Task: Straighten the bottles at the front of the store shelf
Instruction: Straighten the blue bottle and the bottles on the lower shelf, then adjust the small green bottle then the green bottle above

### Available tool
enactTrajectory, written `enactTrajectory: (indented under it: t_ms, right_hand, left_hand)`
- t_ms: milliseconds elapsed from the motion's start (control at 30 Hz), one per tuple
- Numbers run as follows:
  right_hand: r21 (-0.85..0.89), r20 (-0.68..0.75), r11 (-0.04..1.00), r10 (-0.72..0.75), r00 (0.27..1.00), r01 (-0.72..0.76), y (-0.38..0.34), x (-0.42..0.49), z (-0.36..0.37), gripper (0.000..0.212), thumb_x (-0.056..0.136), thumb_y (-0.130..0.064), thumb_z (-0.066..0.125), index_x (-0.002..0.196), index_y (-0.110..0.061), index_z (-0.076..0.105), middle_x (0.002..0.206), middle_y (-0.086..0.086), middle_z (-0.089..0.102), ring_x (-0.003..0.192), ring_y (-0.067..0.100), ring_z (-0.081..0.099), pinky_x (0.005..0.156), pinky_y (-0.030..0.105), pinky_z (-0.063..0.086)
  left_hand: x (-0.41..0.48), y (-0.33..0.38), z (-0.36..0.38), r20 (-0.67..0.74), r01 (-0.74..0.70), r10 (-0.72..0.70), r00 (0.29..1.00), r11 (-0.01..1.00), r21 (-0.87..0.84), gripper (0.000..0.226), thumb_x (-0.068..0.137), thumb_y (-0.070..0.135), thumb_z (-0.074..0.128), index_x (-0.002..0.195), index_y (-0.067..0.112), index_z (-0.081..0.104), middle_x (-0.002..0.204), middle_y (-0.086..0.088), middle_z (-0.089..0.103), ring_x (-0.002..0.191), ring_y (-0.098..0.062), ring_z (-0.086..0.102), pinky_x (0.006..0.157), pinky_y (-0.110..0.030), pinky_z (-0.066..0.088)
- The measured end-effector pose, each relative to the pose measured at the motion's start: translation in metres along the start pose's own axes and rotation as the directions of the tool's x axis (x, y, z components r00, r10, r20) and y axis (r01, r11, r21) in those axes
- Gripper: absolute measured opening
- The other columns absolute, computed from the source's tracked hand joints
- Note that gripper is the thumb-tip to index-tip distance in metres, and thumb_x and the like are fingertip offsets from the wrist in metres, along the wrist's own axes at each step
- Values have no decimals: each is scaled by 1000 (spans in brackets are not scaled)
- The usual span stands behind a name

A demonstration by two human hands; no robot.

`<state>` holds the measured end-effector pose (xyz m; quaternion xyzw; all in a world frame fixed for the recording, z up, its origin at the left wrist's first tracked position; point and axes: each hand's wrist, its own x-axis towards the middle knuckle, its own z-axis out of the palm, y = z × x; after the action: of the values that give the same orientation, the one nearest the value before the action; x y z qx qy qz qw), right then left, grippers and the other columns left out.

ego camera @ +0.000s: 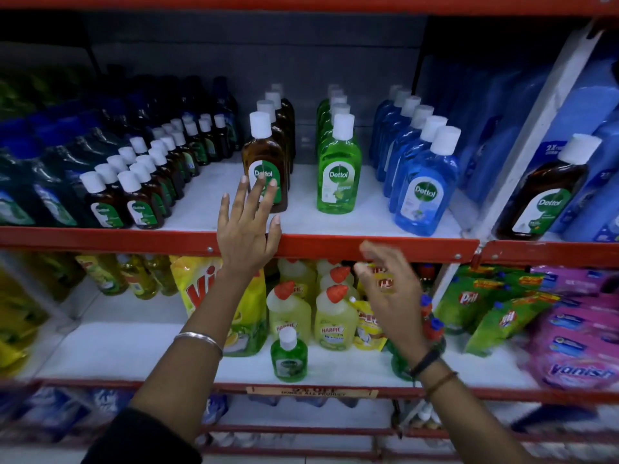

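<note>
Brown plastic bottle with a white cap [264, 162], front of its row on the white shelf with a red metal edge [368, 244], about 11 o'clock from the middle. Green bottle [339, 169] at 12 o'clock, blue bottle [425, 185] at 1 o'clock, both facing front. Could tip the tall brown bottle backward into its row with too hard a push up high. Could bump the small brown bottles [124, 202] at 9 o'clock with a wide swing. Left hand [248, 226] raised, fingers [264, 185] spread wide apart, tips at the brown bottle's label, holding nothing. Right hand [392, 296] lower, at 5 o'clock, blurry, fingers loosely apart, empty.
</note>
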<state>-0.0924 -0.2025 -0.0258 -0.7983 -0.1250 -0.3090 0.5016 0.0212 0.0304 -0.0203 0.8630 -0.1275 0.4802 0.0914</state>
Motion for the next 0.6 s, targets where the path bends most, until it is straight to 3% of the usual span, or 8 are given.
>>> enactTrajectory:
  t_ms: [133, 267, 333, 433, 600]
  right_hand:
    - [-15, 334, 992, 122, 934, -124, 30, -58, 53, 35, 89, -42, 54, 122, -30, 53, 115, -5, 59, 105, -8, 51, 90, 13, 42]
    - [-124, 588, 958, 281, 758, -259, 61, -94, 92, 52, 89, -40, 62, 135, -24, 44, 137, 0, 51, 123, 13, 48, 102, 30, 41]
    - [-100, 612, 947, 300, 732, -305, 67, -100, 102, 52, 87, -34, 65, 134, -22, 47, 138, 2, 52, 125, 17, 48, 103, 34, 40]
    - [-87, 586, 941, 313, 748, -326, 72, -100, 109, 44, 88, -23, 65, 130, -17, 52, 135, 5, 57, 124, 21, 51, 102, 36, 42]
    - [-22, 526, 927, 329, 785, -374, 66, -88, 94, 38, 85, -28, 68, 121, -25, 56, 121, -3, 63, 113, 14, 57, 92, 27, 45]
  left_hand:
    - [0, 1, 0, -10, -2, 2, 1000, 1000, -17, 53, 96, 34, 35, 148, 22, 33, 150, -5, 43, 142, -26, 33, 113, -51, 27]
    - [1, 2, -1, -19, -6, 5, 1000, 999, -32, 53, 94, 33, 38, 146, 22, 35, 148, -5, 46, 141, -27, 35, 111, -49, 31]
    - [1, 2, -2, -11, -4, 3, 1000, 999, -36, 53, 94, 33, 37, 146, 22, 35, 148, -4, 45, 141, -26, 35, 110, -49, 32]
    - [1, 2, -2, -6, -1, 1, 1000, 999, -38, 54, 93, 33, 38, 146, 23, 35, 148, -4, 46, 141, -26, 35, 110, -48, 31]
    - [1, 2, -2, 3, -3, 3, 1000, 999, -37, 53, 93, 33, 38, 145, 22, 35, 148, -5, 46, 140, -26, 35, 110, -49, 32]
